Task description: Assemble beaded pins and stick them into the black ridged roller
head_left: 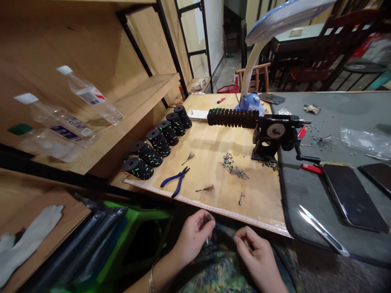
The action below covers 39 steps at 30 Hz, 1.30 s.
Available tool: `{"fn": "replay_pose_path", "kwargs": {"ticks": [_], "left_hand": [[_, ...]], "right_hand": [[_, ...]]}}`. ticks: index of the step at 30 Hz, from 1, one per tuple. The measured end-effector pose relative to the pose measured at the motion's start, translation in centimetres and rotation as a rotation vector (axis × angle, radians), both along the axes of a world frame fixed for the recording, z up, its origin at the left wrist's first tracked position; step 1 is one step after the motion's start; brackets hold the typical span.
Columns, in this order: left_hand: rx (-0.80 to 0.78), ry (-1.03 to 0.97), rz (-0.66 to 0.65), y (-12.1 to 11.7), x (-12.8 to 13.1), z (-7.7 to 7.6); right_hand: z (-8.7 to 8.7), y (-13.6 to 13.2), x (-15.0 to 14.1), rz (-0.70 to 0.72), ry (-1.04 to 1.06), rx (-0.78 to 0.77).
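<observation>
Above my lap, just off the table's front edge, my left hand (195,234) is closed, thumb against fingers. My right hand (255,250) pinches a short way to its right. Something thin and dark seems to run between them, too faint to name. On the table ahead lie blue-handled pliers (175,181), a small bristly bundle with an orange part (205,188) and a similar grey bundle (188,157). A small metal piece (241,198) lies nearest my right hand. Behind it is a pile of coloured beads and pins (233,166).
A hand-cranked black machine (270,136) carries a row of black discs (233,117). Several black spools (159,142) line the table's left side. A lamp (250,73) stands behind. Tweezers (324,232) and a phone (354,195) lie on the grey mat (305,195) at right.
</observation>
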<state>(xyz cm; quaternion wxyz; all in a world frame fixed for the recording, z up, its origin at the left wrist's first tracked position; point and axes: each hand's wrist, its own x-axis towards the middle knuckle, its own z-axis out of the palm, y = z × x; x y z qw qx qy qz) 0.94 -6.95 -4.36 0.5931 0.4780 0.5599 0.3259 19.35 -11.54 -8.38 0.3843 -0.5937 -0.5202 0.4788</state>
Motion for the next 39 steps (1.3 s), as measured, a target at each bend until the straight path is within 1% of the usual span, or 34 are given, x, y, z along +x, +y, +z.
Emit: {"fn": "replay_pose_path", "kwargs": {"ticks": [6,10,13,19,22,30,35,39], "left_hand": [[-0.077,-0.029,-0.071,-1.1,1.1,-1.3],[-0.093,-0.047,-0.066,-1.2,1.6,-1.4],[-0.091,-0.053,-0.058,-1.1,1.8,-1.2],[-0.116,-0.083,-0.038,-1.0,1.9,-1.7],[-0.136,-0.086,-0.028,-1.0,1.9,-2.0],[-0.181,-0.130,-0.008,-1.1,2.1,-1.9],[-0.189,-0.131,0.000,-1.1,2.1,-2.1],[-0.191,-0.137,-0.009,-1.2,2.1,-2.0]], "right_hand": [[-0.6,0.4,0.1,-0.081,-0.006,-0.058],[-0.8,0.5,0.3,-0.118,-0.007,-0.062],[-0.8,0.6,0.2,-0.117,-0.013,-0.054],[-0.2,0.5,-0.3,-0.136,-0.022,-0.011],[0.1,0.2,-0.4,-0.132,-0.063,0.057],[0.2,-0.1,-0.5,-0.058,-0.235,0.339],[0.6,-0.2,-0.6,0.000,-0.289,0.433],[0.4,-0.2,-0.6,0.030,-0.338,0.473]]}}
